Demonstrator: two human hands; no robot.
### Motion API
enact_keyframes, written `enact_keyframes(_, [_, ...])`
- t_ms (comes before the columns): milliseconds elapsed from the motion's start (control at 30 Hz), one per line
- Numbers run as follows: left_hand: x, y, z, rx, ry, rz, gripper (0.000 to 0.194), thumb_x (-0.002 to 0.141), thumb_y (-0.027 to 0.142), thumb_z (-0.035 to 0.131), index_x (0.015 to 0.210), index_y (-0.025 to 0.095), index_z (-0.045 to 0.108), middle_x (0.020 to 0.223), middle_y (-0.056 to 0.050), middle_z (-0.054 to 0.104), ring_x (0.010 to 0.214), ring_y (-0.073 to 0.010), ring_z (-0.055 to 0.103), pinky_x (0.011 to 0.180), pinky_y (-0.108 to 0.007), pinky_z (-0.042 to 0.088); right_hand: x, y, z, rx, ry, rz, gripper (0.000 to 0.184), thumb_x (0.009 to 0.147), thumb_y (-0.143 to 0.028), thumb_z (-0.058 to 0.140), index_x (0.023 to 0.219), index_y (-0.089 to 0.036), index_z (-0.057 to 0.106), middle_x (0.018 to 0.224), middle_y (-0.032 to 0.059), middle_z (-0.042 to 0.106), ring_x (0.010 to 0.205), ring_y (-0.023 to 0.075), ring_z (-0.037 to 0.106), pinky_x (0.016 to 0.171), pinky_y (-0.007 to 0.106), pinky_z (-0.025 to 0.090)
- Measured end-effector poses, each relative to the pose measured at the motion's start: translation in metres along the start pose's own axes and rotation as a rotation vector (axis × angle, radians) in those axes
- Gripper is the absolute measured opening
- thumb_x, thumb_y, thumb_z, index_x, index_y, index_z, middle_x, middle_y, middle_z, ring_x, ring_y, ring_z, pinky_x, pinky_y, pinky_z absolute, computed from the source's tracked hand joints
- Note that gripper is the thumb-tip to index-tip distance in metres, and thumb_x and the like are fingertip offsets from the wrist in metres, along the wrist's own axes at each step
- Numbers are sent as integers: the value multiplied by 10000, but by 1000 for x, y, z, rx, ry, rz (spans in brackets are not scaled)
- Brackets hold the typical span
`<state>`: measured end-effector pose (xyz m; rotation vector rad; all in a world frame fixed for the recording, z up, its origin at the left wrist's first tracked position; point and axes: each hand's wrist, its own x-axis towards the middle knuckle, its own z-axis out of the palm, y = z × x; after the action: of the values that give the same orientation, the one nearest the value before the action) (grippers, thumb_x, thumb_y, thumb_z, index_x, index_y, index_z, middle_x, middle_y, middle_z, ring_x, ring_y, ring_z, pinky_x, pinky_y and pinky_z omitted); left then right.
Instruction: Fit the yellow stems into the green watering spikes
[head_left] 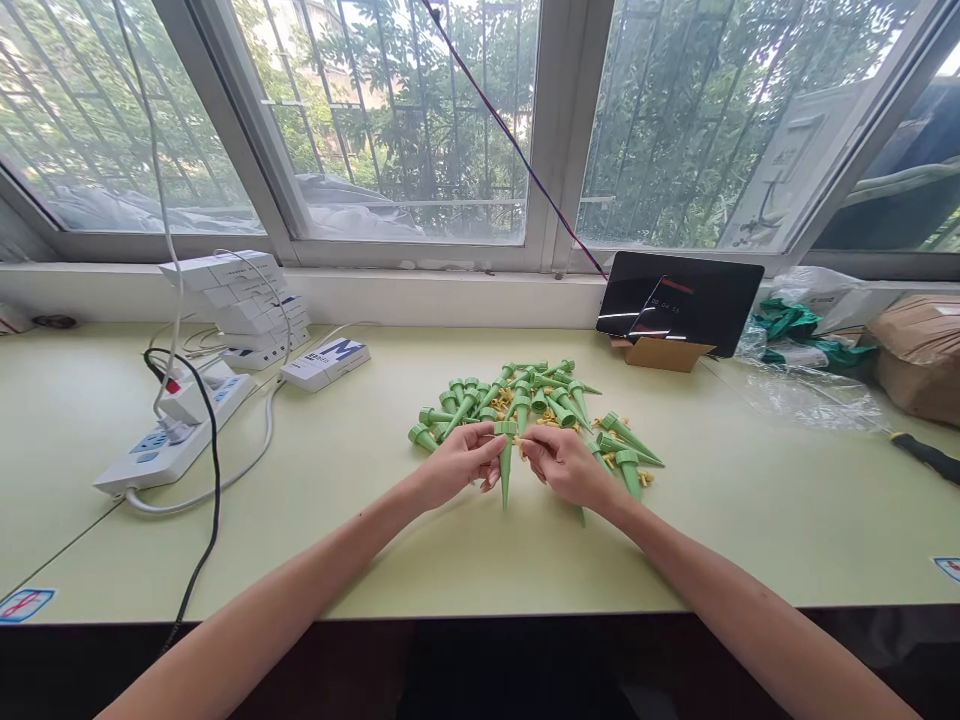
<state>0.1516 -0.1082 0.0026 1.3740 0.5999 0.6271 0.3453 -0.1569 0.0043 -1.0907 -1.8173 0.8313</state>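
Note:
My left hand (pixel 465 462) is closed around the capped top of a green plastic watering spike (pixel 505 475), which hangs point down between my hands. Close by on the other side, my right hand (pixel 566 462) pinches a small yellow plastic piece (pixel 519 441) against or just beside the spike's top; whether the two touch, I cannot tell. Behind both hands lies a loose pile of green watering spikes (pixel 466 405), pointing various ways. Small yellow pieces (pixel 551 421) are scattered among them, and several more spikes (pixel 630 470) lie right of my right hand.
To the left are a white power strip (pixel 161 450) with cables, stacked white boxes (pixel 244 295) and a single box (pixel 327 364). A tablet (pixel 679 300) leans on a cardboard stand (pixel 664 354). At right lie clear plastic wrapping (pixel 814 390), a brown package (pixel 919 355) and a black handle (pixel 928 458).

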Motion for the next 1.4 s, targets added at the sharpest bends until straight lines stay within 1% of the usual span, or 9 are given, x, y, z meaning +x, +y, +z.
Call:
enact_keyframes(167, [-1,0,-1,100,-4,55,318,875,449,625,870,144,533,619,30,533,479,-77,519,474,-212,400,1,1,0,-52,11,-15,288,937,-267,461,660,-194,437,554,-32,471,512,106,399,526,247,325])
enact_keyframes(367, [-1,-1,0,183,11,173,297,883,428,618,949,145,557,701,6,566,506,-91,554,507,-230,431,0,7,0,150,-55,61,297,959,-317,440,684,-205,417,497,-56,437,453,96,378,472,233,318])
enact_keyframes(500, [-1,-1,1,74,1,84,294,875,426,633,880,148,536,627,29,531,485,-79,524,480,-212,406,0,5,0,126,-54,43,314,957,-311,447,663,-204,414,507,-49,445,462,96,382,475,234,319])
enact_keyframes(667, [0,-2,0,-87,-24,-10,309,863,423,654,834,154,505,682,10,557,501,-61,481,461,-197,391,0,0,-1,-14,4,-27,304,948,-285,459,658,-196,442,541,-35,467,502,104,402,526,248,334])
enact_keyframes(767, [0,-2,0,-8,-5,25,302,860,430,655,878,154,533,650,21,549,500,-76,508,478,-212,401,0,1,-1,-26,2,-28,304,947,-283,460,656,-196,437,539,-35,467,502,103,403,528,249,332])
enact_keyframes(900, [-2,-1,1,136,-2,122,281,882,423,625,956,160,560,655,23,561,495,-91,544,506,-229,410,0,4,-1,99,-37,20,329,954,-314,453,648,-204,403,514,-44,451,471,98,398,489,240,328])
enact_keyframes(1000, [-2,0,1,155,-4,159,269,887,414,620,960,160,568,681,20,561,507,-93,555,519,-235,422,0,5,-1,164,-61,44,324,956,-328,453,660,-205,411,500,-51,440,454,96,393,472,237,327])
enact_keyframes(1267, [0,-3,-1,56,1,39,318,878,450,621,823,160,505,594,37,536,476,-76,504,474,-209,379,-1,1,-1,-10,-2,-16,313,942,-296,458,647,-198,425,539,-32,469,498,103,402,514,248,331])
enact_keyframes(1400, [-1,0,1,77,1,56,312,873,445,628,866,148,535,582,35,530,473,-82,513,473,-212,385,0,1,-1,41,-10,-6,324,943,-331,462,649,-201,420,530,-36,462,486,102,394,501,248,328])
